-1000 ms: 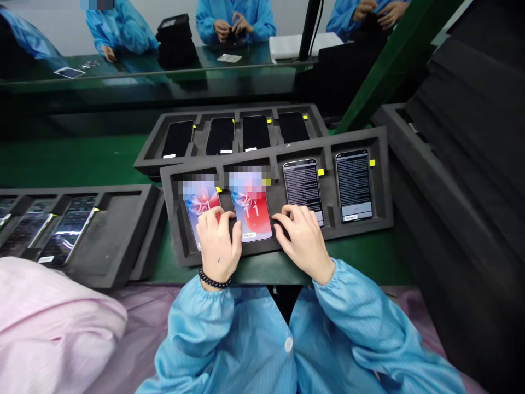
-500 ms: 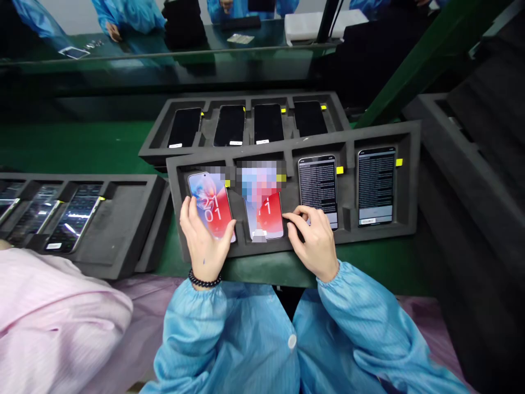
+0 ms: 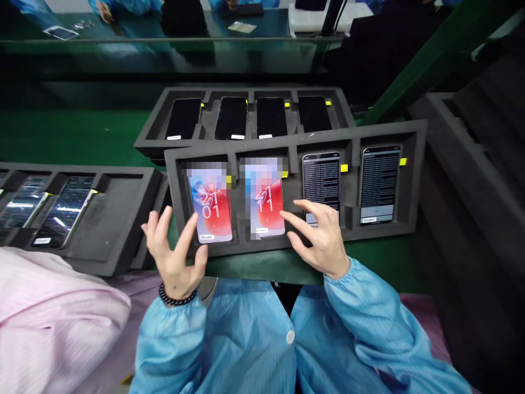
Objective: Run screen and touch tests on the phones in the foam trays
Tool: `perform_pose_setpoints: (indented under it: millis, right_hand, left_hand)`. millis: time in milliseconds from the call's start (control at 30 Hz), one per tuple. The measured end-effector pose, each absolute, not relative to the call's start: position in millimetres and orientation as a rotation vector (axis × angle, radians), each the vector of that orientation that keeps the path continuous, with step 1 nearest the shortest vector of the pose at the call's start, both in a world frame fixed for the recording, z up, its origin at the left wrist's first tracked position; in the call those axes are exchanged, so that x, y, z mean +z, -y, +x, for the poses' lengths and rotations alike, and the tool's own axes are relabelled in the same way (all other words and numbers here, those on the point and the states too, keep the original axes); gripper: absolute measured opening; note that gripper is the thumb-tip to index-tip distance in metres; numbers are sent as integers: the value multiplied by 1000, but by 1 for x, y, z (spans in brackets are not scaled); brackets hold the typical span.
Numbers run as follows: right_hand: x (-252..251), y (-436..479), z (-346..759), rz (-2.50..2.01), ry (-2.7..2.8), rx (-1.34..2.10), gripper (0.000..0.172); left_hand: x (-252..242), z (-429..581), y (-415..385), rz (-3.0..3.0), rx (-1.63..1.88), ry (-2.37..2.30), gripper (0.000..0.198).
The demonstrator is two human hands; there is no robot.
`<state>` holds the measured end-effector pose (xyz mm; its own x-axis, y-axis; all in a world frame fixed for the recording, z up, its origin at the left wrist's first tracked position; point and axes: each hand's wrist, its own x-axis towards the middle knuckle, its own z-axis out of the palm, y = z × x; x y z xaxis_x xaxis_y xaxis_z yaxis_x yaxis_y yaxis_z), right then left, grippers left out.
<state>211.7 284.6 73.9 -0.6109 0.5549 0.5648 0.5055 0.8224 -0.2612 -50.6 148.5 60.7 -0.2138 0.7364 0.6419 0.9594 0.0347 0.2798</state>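
A black foam tray [image 3: 262, 253] lies before me with a smartphone in each compartment. The leftmost phone [image 3: 215, 210] and the second phone [image 3: 270, 205] show red and blue lock screens, partly pixelated. The third phone [image 3: 321, 178] and the rightmost phone [image 3: 379, 183] show lines of text on dark screens. My left hand [image 3: 176, 251] is open, fingers spread, at the lower left edge of the leftmost phone. My right hand [image 3: 322, 235] is open, its index fingertip at the right edge of the second phone; it covers the bottom of the third.
Behind stands another foam tray [image 3: 158, 143] of dark-screened phones with yellow tabs. To the left is a foam tray [image 3: 118, 219] holding phones, beside a person's pink sleeve [image 3: 57, 317]. A green post [image 3: 430, 65] slants at right. Co-workers' blue sleeves [image 3: 135, 6] show across the bench.
My left hand has moved left and off the leftmost phone, its fingers spreading. My right hand has shifted slightly right, with its fingers more extended.
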Motion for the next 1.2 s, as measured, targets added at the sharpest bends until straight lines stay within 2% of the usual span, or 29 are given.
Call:
perform_pose_setpoints:
  millis: [133,333,500,567,867,933,1000,1033,1133,1200]
  right_hand:
    - [81,-297,213,-597,2534,31,31]
    - [82,-315,204,-502,2599,-46,26]
    - [87,-319,195,-766,2547,-53,55]
    - [89,-316,195,-776,2540,-45,60]
    - [86,-307,191,-703,2599,-83,51]
    - [87,-304,193,-670,2587,-57,41]
    - [89,-301,197,-562,2554,37,22]
    - [91,-300,199,-500,2531,95,22]
    - [100,-303,200,-413,2448,211,34]
    - [104,-311,194,-460,2368,202,33]
  left_hand:
    - [48,-78,-125,-1980,-840,1912,56]
    - [42,-94,-144,-2073,-789,1910,48]
    - [46,-89,-162,-1876,-904,2037,58]
    - [47,-86,-163,-1841,-949,2026,60]
    - [41,-80,-161,-1916,-858,1986,58]
    - [40,-83,-156,-1973,-852,1925,54]
    - [40,-86,-149,-2031,-933,1784,51]
    - [40,-87,-147,-2038,-989,1709,52]
    - [47,-89,-150,-1926,-1112,1591,60]
    - [55,-88,-162,-1789,-1145,1592,65]
